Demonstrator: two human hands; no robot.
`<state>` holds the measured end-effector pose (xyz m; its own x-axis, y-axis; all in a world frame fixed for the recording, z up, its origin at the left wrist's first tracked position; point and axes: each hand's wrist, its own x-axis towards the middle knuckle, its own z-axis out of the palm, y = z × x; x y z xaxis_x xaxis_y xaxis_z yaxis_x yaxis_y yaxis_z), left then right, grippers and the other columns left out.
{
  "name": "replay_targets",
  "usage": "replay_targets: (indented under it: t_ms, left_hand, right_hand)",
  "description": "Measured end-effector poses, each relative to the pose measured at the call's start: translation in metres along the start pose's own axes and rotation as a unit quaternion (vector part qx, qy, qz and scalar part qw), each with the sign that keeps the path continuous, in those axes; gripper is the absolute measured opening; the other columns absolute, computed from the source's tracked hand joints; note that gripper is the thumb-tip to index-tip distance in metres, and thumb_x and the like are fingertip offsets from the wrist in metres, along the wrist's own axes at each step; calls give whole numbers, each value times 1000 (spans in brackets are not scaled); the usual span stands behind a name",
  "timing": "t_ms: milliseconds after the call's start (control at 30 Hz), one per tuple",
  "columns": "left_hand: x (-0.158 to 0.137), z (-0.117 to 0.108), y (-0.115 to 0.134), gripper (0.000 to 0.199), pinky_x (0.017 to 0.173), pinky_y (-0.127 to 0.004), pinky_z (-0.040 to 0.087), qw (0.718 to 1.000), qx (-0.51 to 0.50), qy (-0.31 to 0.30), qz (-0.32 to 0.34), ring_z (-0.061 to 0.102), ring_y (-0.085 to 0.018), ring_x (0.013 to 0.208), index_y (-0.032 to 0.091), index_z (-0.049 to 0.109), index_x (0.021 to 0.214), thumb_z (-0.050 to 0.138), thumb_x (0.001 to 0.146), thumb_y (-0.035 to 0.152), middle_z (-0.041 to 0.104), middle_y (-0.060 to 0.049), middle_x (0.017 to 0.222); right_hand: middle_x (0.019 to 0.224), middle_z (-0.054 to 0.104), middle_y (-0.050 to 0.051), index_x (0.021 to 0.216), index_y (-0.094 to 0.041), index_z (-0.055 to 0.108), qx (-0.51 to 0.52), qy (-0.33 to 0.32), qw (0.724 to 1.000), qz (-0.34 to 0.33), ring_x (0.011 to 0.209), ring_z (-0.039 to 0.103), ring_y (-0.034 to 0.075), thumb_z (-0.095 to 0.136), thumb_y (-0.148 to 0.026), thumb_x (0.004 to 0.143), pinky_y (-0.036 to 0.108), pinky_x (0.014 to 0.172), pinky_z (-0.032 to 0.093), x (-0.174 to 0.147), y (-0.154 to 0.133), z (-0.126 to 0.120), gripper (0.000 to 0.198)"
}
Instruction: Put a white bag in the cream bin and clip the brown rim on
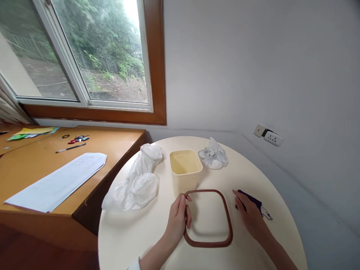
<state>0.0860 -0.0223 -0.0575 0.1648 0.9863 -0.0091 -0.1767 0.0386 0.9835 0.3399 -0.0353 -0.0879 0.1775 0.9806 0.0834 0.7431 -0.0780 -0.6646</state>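
Note:
A brown rounded-square rim ring [231,227] is gripped along its left side by my left hand [177,215], with the fingers wrapped round it. Through the ring shows the cream tabletop. To the right, my right hand [250,215] is closed on a small dark purple cloth [251,197], which lies partly hidden beneath it. Pale strings with dark marks trail from the cloth's right end. Just behind the ring, a pale yellow square bin [184,182] stands upright with its mouth open.
A crumpled white plastic bag [137,183] lies left of the bin, and a knotted plastic bag [214,154] sits behind right. The round cream table [126,240] meets the wall. On the wooden desk [123,140] are folded paper [60,182], a pen [70,148] and keys [78,139].

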Motion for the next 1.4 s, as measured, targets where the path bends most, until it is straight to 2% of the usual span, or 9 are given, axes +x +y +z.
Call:
replay_targets:
  t_ms: [100,233,467,567,667,833,1000,1233,1400]
  left_hand:
    - [-1,0,-1,36,35,-19,23,1000,11,0,2,30,-8,28,19,44,79,31,88,51,38,10,31]
    - [-3,-1,-1,35,37,-20,25,999,44,1,25,30,-8,30,19,44,80,29,89,50,36,10,33]
    - [-5,-6,4,34,50,-23,34,988,136,-43,56,45,-12,47,18,52,86,31,90,45,48,4,49]
    - [-5,-8,8,34,60,-25,36,981,167,-45,86,48,-14,59,18,56,86,32,90,42,51,1,59]
    - [-4,-7,9,30,59,-25,35,981,170,-46,83,46,-14,59,18,54,83,35,89,40,48,1,59]
    - [-2,-3,7,21,58,-24,35,977,184,-45,100,41,-13,60,19,46,70,46,84,35,44,2,61]
    - [0,-3,1,14,62,-25,38,968,217,-45,116,45,-14,64,19,44,68,48,80,26,47,1,65]
    - [0,-4,0,14,62,-25,37,957,252,-24,140,44,-14,63,20,40,60,50,69,15,45,2,65]
    - [-1,-2,0,21,57,-22,35,957,249,-29,146,44,-12,58,20,35,55,51,63,10,43,3,60]
  right_hand:
    - [87,65,11,124,-14,47,199,-114,973,-10,75,61,21,21,-52,88,35,70,46,-8,-30,-2,59]
    - [63,53,0,124,-13,48,243,-177,954,-15,56,50,14,40,-51,84,28,57,41,-20,-58,2,55]
    - [53,42,-5,125,-11,46,254,-129,958,24,46,40,10,50,-49,79,25,46,36,-16,-61,2,60]
    - [50,42,-6,122,-10,47,261,-62,962,52,41,37,10,51,-52,76,25,42,34,-9,-49,-6,63]
    - [49,46,-4,115,-10,53,236,12,968,88,38,38,10,51,-52,73,25,39,35,5,-29,-24,59]
    - [51,56,0,110,-12,56,100,88,981,142,38,47,14,43,-44,75,27,40,39,44,17,-56,49]
    - [56,64,4,99,-11,62,13,76,979,187,43,56,16,41,-34,75,28,51,45,69,52,-67,39]
    - [66,68,7,99,-13,65,-45,20,979,197,52,61,18,40,-33,75,29,54,45,54,63,-69,40]
    - [94,68,14,103,-17,64,-122,33,965,230,89,61,31,44,-41,74,40,69,45,46,64,-72,43]
